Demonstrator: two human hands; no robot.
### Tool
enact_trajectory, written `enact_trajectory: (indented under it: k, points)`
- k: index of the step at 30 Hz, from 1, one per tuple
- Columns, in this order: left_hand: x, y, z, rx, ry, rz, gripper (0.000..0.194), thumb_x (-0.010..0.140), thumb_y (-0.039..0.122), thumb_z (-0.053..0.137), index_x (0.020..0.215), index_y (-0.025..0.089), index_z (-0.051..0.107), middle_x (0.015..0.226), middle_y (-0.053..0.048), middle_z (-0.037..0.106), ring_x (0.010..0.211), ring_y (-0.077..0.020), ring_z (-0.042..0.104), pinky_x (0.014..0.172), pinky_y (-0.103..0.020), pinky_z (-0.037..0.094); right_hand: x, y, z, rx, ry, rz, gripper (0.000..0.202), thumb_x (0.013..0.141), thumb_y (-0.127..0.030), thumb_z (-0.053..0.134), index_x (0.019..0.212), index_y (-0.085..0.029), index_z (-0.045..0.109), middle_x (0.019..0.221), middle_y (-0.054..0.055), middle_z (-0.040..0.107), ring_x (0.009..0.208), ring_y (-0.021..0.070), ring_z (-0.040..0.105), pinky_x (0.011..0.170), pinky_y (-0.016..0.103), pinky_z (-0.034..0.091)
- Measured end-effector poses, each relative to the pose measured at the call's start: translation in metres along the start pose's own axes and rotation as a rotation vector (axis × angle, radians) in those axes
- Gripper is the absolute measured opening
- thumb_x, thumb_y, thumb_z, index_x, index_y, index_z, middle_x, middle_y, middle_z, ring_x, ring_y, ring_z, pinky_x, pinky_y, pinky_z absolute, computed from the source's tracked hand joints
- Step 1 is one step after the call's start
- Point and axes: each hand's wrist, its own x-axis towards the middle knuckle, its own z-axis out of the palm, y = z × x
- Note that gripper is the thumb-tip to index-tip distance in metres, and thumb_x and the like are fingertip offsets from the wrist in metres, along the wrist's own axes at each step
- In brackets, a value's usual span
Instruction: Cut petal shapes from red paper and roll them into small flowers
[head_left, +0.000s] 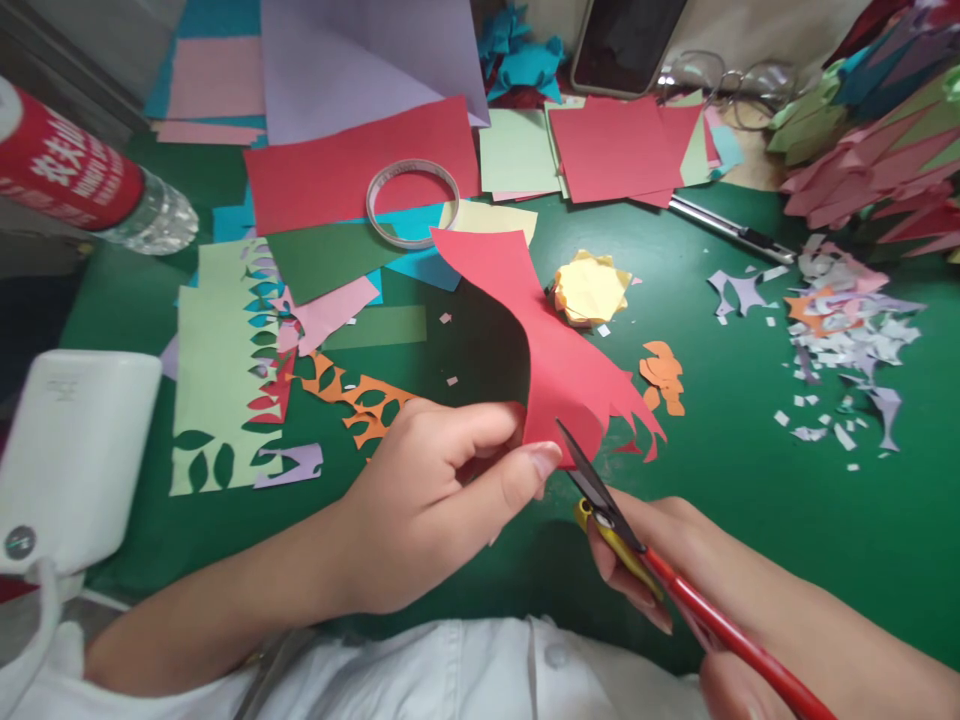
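Observation:
My left hand (442, 490) pinches the near edge of a curled strip of red paper (555, 350) between thumb and fingers. Leaf-shaped points are cut along the paper's right edge. My right hand (660, 560) is closed around scissors (622, 535) with a red and a yellow handle. The blades are at the near edge of the red paper, just right of my left thumb, one in front of the paper. Beyond the paper sits a pile of yellow cut pieces (591, 287). Small orange petal-shaped pieces (661, 378) lie to its right.
A roll of tape (373, 205) rests on coloured sheets at the back. Left are a bottle (82, 165), a white power bank (79, 455) and a pale green sheet (214, 370) with cutouts. Right are a utility knife (731, 230), paper scraps (855, 335) and folded paper pieces (862, 160).

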Motion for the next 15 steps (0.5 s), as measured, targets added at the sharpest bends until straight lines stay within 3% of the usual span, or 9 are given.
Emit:
enact_trajectory:
  k: [4, 9, 15]
  points:
    - [0.0, 0.001, -0.002, -0.028, -0.007, -0.049, 0.03, 0.093, 0.029, 0.048, 0.067, 0.017, 0.058, 0.044, 0.006, 0.05, 0.038, -0.0076, 0.047, 0.038, -0.019, 0.033, -0.002, 0.001, -0.004, 0.024, -0.045, 0.007, 0.078, 0.066, -0.093, 0.037, 0.077, -0.017, 0.054, 0.066, 0.0, 0.05, 0.054, 0.0103, 0.034, 0.039, 0.021, 0.03]
    - [0.002, -0.001, 0.0, -0.081, 0.009, -0.076, 0.029, 0.092, 0.029, 0.05, 0.066, 0.017, 0.059, 0.042, 0.006, 0.049, 0.037, -0.0065, 0.046, 0.038, -0.016, 0.035, -0.007, 0.019, -0.007, -0.013, -0.115, 0.0, 0.075, 0.065, -0.092, 0.039, 0.075, -0.018, 0.051, 0.065, -0.003, 0.052, 0.05, 0.0075, 0.031, 0.04, 0.02, 0.029]
    - [-0.001, -0.001, 0.005, -0.094, 0.084, -0.028, 0.028, 0.091, 0.026, 0.052, 0.066, 0.017, 0.06, 0.042, 0.007, 0.051, 0.039, -0.0053, 0.048, 0.041, -0.013, 0.038, -0.002, 0.018, -0.007, 0.134, -0.207, -0.009, 0.08, 0.068, -0.092, 0.021, 0.079, -0.018, 0.048, 0.061, -0.004, 0.047, 0.05, 0.0073, 0.032, 0.044, 0.02, 0.03]
